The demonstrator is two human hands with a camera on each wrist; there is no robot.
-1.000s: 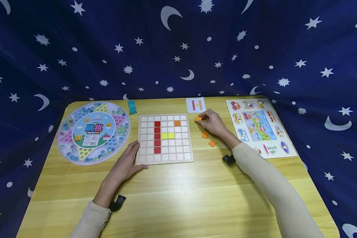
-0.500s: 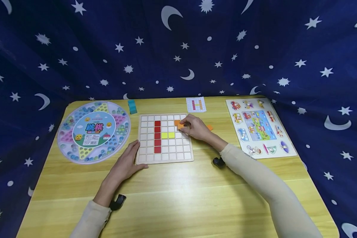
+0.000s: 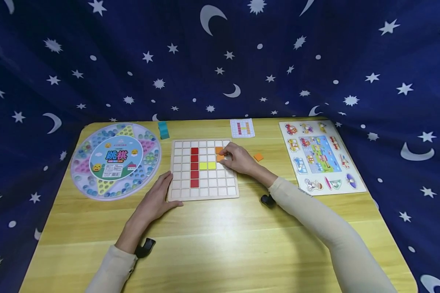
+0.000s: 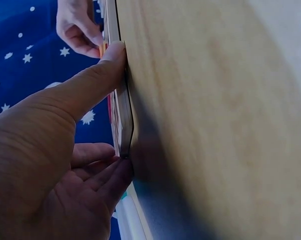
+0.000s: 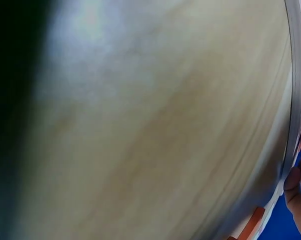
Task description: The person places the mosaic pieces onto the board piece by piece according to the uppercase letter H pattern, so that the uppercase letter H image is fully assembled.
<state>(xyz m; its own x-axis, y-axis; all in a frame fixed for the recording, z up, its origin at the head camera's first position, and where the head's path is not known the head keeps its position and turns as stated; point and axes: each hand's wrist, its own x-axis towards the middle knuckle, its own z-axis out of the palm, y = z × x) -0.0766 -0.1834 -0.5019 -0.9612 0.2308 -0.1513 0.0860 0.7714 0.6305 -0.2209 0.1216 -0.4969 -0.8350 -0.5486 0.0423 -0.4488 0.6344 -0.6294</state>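
A wooden grid board [image 3: 205, 193] lies mid-table, with a column of red tiles [image 3: 194, 166], two yellow tiles [image 3: 207, 165] and an orange tile [image 3: 218, 150] in its cells. Just below that orange tile, my right hand [image 3: 238, 158] pinches another orange tile [image 3: 220, 158] between thumb and fingertips, at the board's surface. My left hand [image 3: 157, 198] rests at the board's front left corner, fingers along the left edge and extended thumb against the front edge. The left wrist view shows thumb and fingers [image 4: 98, 172] touching the board's rim [image 4: 124, 117].
An orange tile [image 3: 258, 157] lies right of the board; my right hand may hide others. A pattern card [image 3: 242, 128] and teal blocks [image 3: 163, 130] sit behind. A round Chinese checkers set [image 3: 115, 162] stands left, a picture puzzle board [image 3: 320, 156] right. A starry curtain [image 3: 220, 61] hangs behind.
My right hand has carried an orange tile from the table leftward to the board, then lowered it below the first orange tile. My left hand stays at the board's corner.
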